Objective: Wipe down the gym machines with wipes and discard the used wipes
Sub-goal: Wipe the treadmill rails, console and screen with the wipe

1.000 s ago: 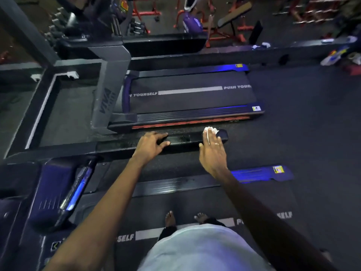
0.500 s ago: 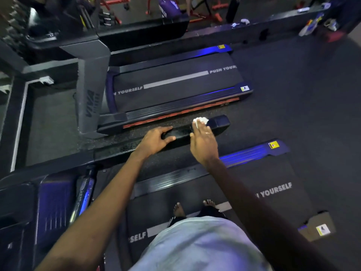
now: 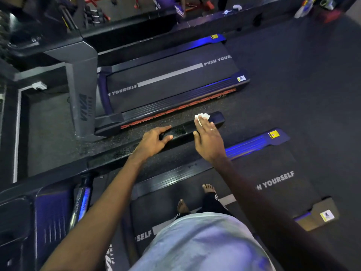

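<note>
I stand barefoot on a treadmill belt (image 3: pixel 273 173). Its black left handrail (image 3: pixel 181 132) runs from lower left to upper right in front of me. My right hand (image 3: pixel 208 137) lies flat with straight fingers and presses a white wipe (image 3: pixel 202 116) onto the rail close to its far end. Part of the wipe sticks out past the fingertips. Further down the same rail, my left hand (image 3: pixel 154 140) holds on, fingers curled over the far side and thumb on top.
A second treadmill (image 3: pixel 172 79) stands parallel just beyond the rail, with its grey upright (image 3: pixel 82 89) at the left. The console and blue-lit frame (image 3: pixel 82 200) of my treadmill are at lower left. Dark rubber floor (image 3: pixel 302 85) spreads to the right. Weight racks and benches line the back.
My right hand has slid the wipe a little back and forth along the rail near its end. My left hand keeps its hold. The view has swung down and to the right.
</note>
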Demonstrator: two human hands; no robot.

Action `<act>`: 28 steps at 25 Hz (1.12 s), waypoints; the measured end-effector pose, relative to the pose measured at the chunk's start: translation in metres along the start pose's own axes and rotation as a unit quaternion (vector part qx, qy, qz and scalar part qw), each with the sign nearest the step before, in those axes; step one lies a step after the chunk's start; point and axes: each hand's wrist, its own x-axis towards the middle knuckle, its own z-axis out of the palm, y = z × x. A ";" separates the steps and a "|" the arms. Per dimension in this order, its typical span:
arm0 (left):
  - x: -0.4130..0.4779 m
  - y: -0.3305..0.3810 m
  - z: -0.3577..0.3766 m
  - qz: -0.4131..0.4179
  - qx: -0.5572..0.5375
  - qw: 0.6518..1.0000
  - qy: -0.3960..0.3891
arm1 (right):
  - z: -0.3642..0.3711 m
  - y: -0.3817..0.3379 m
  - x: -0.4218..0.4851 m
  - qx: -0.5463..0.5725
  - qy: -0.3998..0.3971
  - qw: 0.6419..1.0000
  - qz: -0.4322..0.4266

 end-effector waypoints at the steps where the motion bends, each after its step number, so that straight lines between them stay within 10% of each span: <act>1: 0.001 0.007 0.003 0.008 0.003 1.000 -0.002 | -0.004 0.007 0.001 -0.004 0.002 1.000 0.017; 16: 0.022 0.047 0.016 0.005 0.034 0.999 -0.012 | -0.009 0.017 -0.022 0.006 0.001 0.992 0.127; 28: 0.027 0.046 0.014 -0.019 0.018 0.999 -0.028 | 0.006 -0.048 -0.038 0.426 0.086 0.866 0.248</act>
